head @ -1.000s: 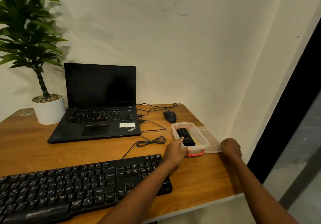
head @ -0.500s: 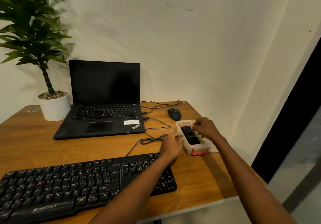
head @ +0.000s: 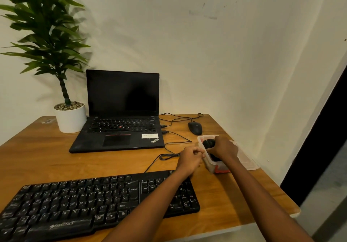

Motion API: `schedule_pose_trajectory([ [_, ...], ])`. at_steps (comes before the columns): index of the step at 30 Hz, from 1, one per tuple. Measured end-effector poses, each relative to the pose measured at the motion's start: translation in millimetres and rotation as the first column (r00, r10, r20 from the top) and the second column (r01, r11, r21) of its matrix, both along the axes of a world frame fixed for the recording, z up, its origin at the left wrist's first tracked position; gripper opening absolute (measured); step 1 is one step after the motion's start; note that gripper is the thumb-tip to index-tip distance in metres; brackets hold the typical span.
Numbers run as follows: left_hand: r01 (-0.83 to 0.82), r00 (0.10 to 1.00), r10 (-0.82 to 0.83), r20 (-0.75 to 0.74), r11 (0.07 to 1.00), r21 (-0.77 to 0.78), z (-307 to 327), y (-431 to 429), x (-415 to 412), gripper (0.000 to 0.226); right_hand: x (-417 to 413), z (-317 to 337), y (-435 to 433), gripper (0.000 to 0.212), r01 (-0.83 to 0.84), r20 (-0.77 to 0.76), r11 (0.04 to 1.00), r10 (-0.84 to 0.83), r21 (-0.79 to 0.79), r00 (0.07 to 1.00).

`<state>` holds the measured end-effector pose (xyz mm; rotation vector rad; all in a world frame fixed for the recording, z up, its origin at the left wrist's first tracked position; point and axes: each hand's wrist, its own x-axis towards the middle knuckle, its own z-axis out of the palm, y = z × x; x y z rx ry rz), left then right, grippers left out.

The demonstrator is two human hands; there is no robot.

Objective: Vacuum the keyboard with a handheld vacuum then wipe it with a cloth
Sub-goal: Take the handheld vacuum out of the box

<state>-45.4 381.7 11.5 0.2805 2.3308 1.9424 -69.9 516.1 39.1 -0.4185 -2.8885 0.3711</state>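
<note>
A black full-size keyboard (head: 90, 202) lies along the front of the wooden desk (head: 37, 159). To its right stands a small clear plastic box (head: 213, 166) with a red latch. Inside it lies the black handheld vacuum (head: 208, 143). My right hand (head: 224, 148) reaches into the box and curls round the vacuum. My left hand (head: 191, 157) rests against the box's left wall with its fingers curled at the rim. No cloth is in view.
An open black laptop (head: 120, 121) sits at the back, with a potted plant (head: 69, 115) to its left. A black mouse (head: 195, 128) and loose cables (head: 169, 155) lie behind the box. The box lid (head: 246, 159) lies to the box's right, near the desk edge.
My right hand went from the lid at the right into the box and closed round the vacuum. My left hand stayed at the box's left side.
</note>
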Motion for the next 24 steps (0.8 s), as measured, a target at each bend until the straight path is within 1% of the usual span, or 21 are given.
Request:
schedule_pose_trajectory([
  [2,-0.026,1.0,0.025,0.018,0.999,0.039,6.0,-5.0,-0.4,0.017,8.3,15.9,-2.9,0.049,0.007,-0.075,0.999,-0.009,-0.036,0.997],
  [4,-0.058,0.997,0.053,0.05,0.994,0.09,14.0,-12.6,-0.1,0.017,20.8,37.1,-10.0,0.05,-0.02,-0.158,0.996,0.007,-0.085,0.987],
  [8,-0.074,0.993,0.047,0.109,0.964,0.256,37.2,-36.9,12.5,0.026,57.8,65.4,-39.4,0.054,-0.169,-0.338,0.975,0.112,-0.145,0.934],
  [10,-0.053,0.992,0.01,0.125,0.938,0.343,50.0,-56.6,28.3,0.027,79.1,66.3,-58.0,0.054,-0.259,-0.406,0.95,0.171,-0.172,0.898],
  [12,-0.03,0.992,-0.023,0.124,0.914,0.404,59.4,-77.7,48.1,0.03,99.2,60.2,-76.8,0.056,-0.324,-0.439,0.926,0.214,-0.194,0.873],
  [15,-0.017,0.998,-0.011,0.066,0.913,0.407,62.6,-109.2,80.4,0.032,124.7,40.5,-109.2,0.061,-0.425,-0.493,0.874,0.269,-0.236,0.827],
  [18,-0.077,0.996,0.056,0.068,0.92,0.384,56.2,-136.5,112.0,0.026,147.3,20.3,-135.4,0.059,-0.555,-0.543,0.777,0.341,-0.297,0.768],
  [20,-0.119,0.991,0.084,0.105,0.915,0.385,46.1,-154.6,129.9,0.024,158.8,8.6,-147.3,0.057,-0.6,-0.537,0.696,0.356,-0.394,0.765],
  [22,-0.156,0.984,0.109,0.141,0.907,0.392,36.4,-169.8,144.1,0.025,168.6,0.0,-156.0,0.055,-0.588,-0.496,0.556,0.326,-0.588,0.805],
  [24,-0.188,0.977,0.127,0.168,0.89,0.417,28.7,-182.4,155.6,0.024,176.9,-8.8,-165.1,0.053,-0.524,-0.432,0.407,0.3,-0.748,0.85],
])
